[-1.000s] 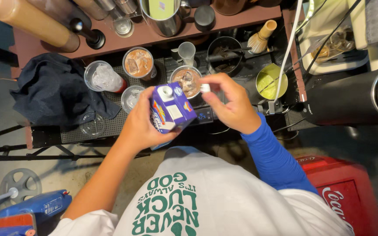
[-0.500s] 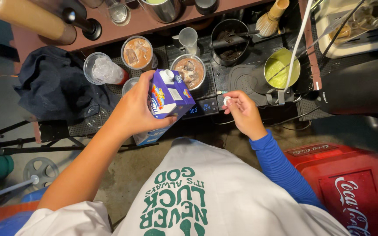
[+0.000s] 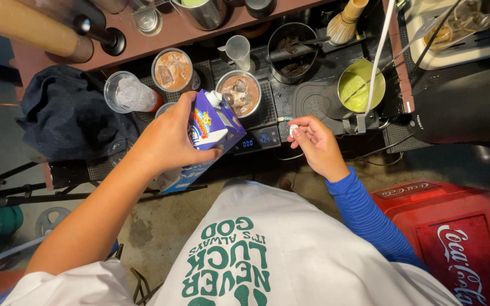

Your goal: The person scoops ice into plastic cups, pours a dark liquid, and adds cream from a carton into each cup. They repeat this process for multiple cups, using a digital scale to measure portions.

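Observation:
My left hand (image 3: 168,139) grips a blue and white drink carton (image 3: 211,126), tilted with its open white spout toward a clear cup of brown iced drink (image 3: 239,92). That cup stands on a small black digital scale (image 3: 255,141). My right hand (image 3: 315,144) is to the right of the scale, its fingers pinched on a small white cap (image 3: 294,130). A second cup of brown iced drink (image 3: 172,69) and a cup of plain ice (image 3: 130,93) stand to the left, behind the carton.
A green cup of green liquid (image 3: 359,85) sits right of the scale, with a black tin (image 3: 293,48), a bamboo whisk (image 3: 344,22) and a small clear measuring cup (image 3: 238,51) behind. Dark cloth (image 3: 66,119) lies left. A red cooler (image 3: 460,238) stands at my lower right.
My right hand took the cap off the carton's spout and drew back to the right and down. The carton has tipped further toward the cup on the scale.

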